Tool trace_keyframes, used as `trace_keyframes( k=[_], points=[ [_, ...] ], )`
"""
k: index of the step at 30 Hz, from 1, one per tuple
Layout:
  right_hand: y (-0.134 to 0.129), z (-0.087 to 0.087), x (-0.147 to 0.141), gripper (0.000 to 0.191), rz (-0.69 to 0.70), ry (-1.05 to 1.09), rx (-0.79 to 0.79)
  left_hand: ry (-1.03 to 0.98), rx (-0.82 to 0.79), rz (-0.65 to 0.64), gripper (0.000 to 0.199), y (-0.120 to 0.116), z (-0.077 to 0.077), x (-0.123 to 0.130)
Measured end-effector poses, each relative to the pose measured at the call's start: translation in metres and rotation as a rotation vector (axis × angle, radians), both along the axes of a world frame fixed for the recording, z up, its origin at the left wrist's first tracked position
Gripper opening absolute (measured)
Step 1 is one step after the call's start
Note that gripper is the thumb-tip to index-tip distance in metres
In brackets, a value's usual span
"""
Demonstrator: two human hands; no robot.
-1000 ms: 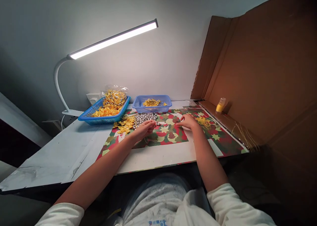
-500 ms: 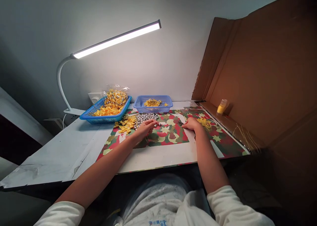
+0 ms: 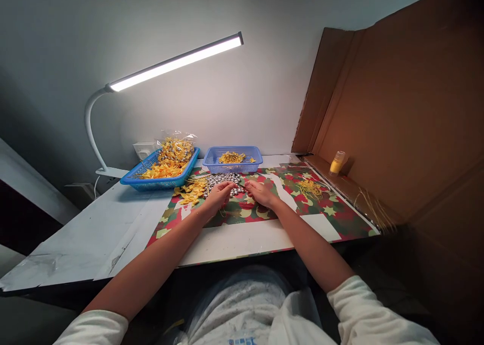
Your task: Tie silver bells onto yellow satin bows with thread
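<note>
Pinching closed, my bare left hand is hiding its hold, so I'm not able to tell; my bare right hand is gripping a thin dark piece in pinched fingers, both meeting before the round silvery beads. Loose yellow bows and thin yellow strands are lying either side, so plenty's seemingly remaining. Behind, the bright-blue plastic basket is holding yellow-and-silver pieces, probably done; the periwinkle mesh basket is holding a yellow heap.

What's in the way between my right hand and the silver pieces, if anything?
Nothing visible: your right hand is by the right edge of the silver pieces, with a thin dark item at its fingertips. Your left hand covers part of their near side.
</note>
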State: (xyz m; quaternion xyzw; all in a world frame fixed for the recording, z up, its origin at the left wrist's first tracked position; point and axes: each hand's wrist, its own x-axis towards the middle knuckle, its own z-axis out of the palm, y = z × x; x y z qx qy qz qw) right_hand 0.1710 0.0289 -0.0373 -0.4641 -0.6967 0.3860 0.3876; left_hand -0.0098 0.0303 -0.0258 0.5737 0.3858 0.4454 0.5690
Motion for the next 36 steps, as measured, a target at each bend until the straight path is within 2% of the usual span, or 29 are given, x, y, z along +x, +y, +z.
trace_keyframes(
  k=[5,13,22,29,34,36],
  points=[
    [-0.002,0.002,-0.002,0.049,0.062,0.054,-0.015,0.014,-0.016,-0.01,0.031,0.0,-0.001,0.001],
    [-0.001,0.0,-0.005,0.048,0.025,0.058,-0.009,0.028,-0.018,-0.051,0.032,0.001,-0.003,0.001],
    [0.003,-0.004,-0.003,0.047,0.004,-0.029,0.085,0.038,-0.023,-0.058,0.028,-0.002,0.0,0.002],
    [0.005,-0.006,-0.003,0.041,-0.01,-0.003,0.052,0.039,-0.036,-0.069,0.029,-0.001,-0.001,0.002],
    [0.005,-0.002,0.002,0.046,-0.173,0.005,0.034,-0.002,-0.042,-0.061,0.027,0.001,0.003,-0.002],
    [0.004,0.002,0.007,0.04,-0.271,-0.054,0.061,-0.062,-0.039,-0.047,0.026,0.003,0.008,-0.006]
  ],
)
